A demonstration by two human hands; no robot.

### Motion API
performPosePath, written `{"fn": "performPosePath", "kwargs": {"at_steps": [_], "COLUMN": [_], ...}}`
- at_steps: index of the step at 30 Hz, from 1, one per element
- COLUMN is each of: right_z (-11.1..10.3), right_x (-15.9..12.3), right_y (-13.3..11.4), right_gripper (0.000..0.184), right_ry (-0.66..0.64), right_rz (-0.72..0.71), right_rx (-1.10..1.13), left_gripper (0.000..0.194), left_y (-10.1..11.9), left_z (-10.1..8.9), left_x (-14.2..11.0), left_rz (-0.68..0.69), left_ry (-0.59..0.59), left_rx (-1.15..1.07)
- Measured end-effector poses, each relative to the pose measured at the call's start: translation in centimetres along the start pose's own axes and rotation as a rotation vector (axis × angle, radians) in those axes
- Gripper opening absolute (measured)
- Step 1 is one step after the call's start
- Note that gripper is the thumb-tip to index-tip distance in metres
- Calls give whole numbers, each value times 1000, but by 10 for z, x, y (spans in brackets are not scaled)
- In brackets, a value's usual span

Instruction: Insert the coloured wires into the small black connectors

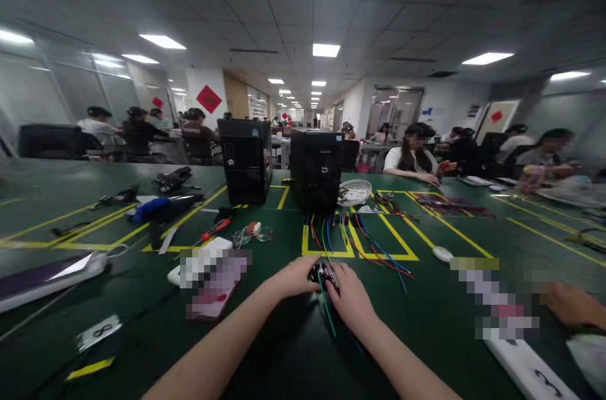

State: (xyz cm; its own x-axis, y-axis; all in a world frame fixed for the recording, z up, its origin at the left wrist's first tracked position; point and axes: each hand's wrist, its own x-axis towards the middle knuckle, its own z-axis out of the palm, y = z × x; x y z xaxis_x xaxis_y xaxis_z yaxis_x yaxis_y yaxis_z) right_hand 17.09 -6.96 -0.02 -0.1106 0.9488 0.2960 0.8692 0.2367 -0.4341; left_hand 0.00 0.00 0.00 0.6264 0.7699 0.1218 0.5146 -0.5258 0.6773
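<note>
At the near middle of the table, my left hand [297, 275] and my right hand [350, 291] close in from both sides on a small dark part with wires [322, 274]. Fingers of each hand are bent against it and cover much of it, so its exact kind does not show. A green wire [327, 308] runs from it toward me. Just beyond my hands lie several red, blue and green wires [326, 233], with more loose wires [383, 255] to their right.
Two black computer cases [316, 166] stand at the back middle. A white basket [355, 190] sits beside them. Left are a red screwdriver [215, 229], glasses [264, 234] and a power strip [208, 258]. Another person's hand [575, 306] is at the right edge; a person [411, 157] sits across.
</note>
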Motion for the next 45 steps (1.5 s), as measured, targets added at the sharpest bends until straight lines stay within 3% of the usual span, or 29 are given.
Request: {"fn": "performPosePath", "kwargs": {"at_steps": [4, 6, 9, 12, 15, 22, 25, 33, 45], "right_z": [-2, -3, -3, -2, 1, 23, 33, 45, 36], "right_x": [4, 6, 8, 7, 5, 9, 21, 40, 32], "right_y": [7, 9, 12, 12, 8, -2, -6, -10, -6], "right_gripper": [34, 29, 28, 28, 25, 22, 19, 11, 9], "right_ry": [-58, -73, -73, -47, 32, 156, 183, 210, 115], "right_rz": [19, -8, -55, -110, -188, -351, -374, -311, -331], "right_rx": [28, 22, -4, -18, -12, -27, -40, -46, 39], "left_gripper": [79, 78, 78, 51, 39, 29, 23, 26, 33], "left_y": [-15, -21, -22, -17, -15, -29, -36, -46, -40], "left_z": [12, 17, 19, 18, 17, 15, 10, 3, -1], "left_x": [-6, -10, -14, -14, -11, 0, 3, 5, 0], "left_rz": [51, 57, 79, 117, 164, 134, 139, 81, 77], "left_ry": [39, 122, 127, 110, 178, 242, 218, 287, 211], "left_rx": [-92, -64, -22, 48, 47, 20, 65, 95, 137]}}
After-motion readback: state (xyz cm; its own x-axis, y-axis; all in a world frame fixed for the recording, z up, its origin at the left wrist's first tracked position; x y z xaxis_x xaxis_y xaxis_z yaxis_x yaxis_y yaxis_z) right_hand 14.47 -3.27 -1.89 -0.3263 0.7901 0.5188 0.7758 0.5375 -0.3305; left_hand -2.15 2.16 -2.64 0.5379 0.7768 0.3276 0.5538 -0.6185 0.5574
